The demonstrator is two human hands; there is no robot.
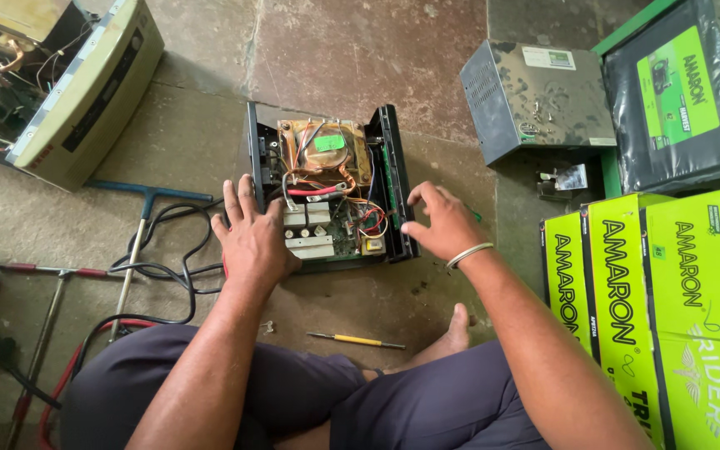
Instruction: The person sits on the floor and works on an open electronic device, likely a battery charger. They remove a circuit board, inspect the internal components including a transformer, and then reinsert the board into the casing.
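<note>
An opened power unit [331,196] is being braced on the floor [360,58], long axis running away from the person; left hand [250,237] flat, open, touching its near-left corner; right hand [443,223] spread, holding nothing, being kept just beside its right wall

Black-cased unit [327,187] — copper coil, yellow-handled screwdriver [357,340], lime-green boxes [668,292]

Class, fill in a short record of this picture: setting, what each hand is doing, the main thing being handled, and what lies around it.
Setting: stone floor, person seated
Main thing: opened inverter, cover off, transformer and wiring showing
Left hand: flat on the inverter's left side, fingers spread
Right hand: open, at the inverter's right wall
Near the legs: screwdriver, yellow handle
Left: black cables, T-handle tool, second opened unit
Right: grey metal cover, green boxes
</note>
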